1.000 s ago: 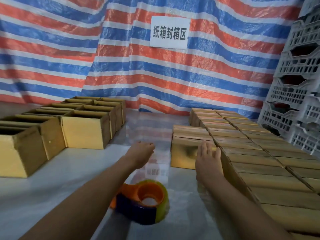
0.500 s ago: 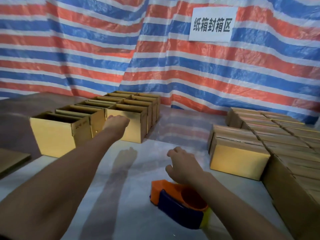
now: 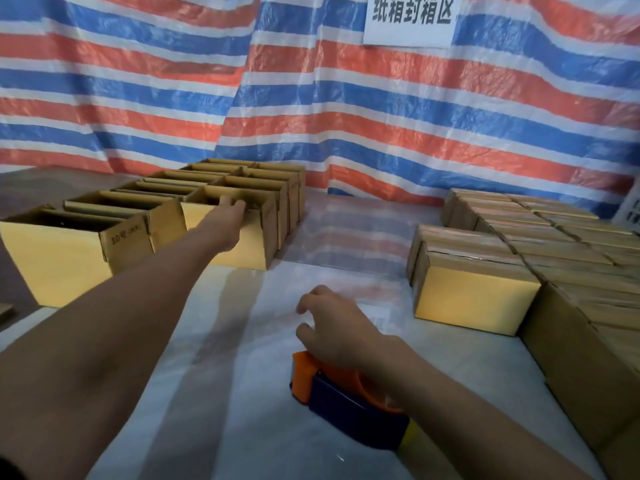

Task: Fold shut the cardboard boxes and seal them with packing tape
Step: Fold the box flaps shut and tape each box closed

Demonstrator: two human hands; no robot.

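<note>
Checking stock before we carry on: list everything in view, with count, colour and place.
open boxes: about nine, brown cardboard, two rows, table left
sealed boxes: over a dozen, brown, packed block, table right
tape dispenser: one, orange and blue, table front centre
table: one, whitish cover
tarp: one, red, blue and white stripes, behind
sign: one, white, black characters, on tarp
crate: one, white, right edge
left hand: fingers at an open box's rim
right hand: above dispenser, holding nothing

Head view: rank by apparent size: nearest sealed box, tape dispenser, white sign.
1. nearest sealed box
2. tape dispenser, close behind; nearer the camera and partly hidden by the right hand, so unsure
3. white sign, cropped at top
</note>
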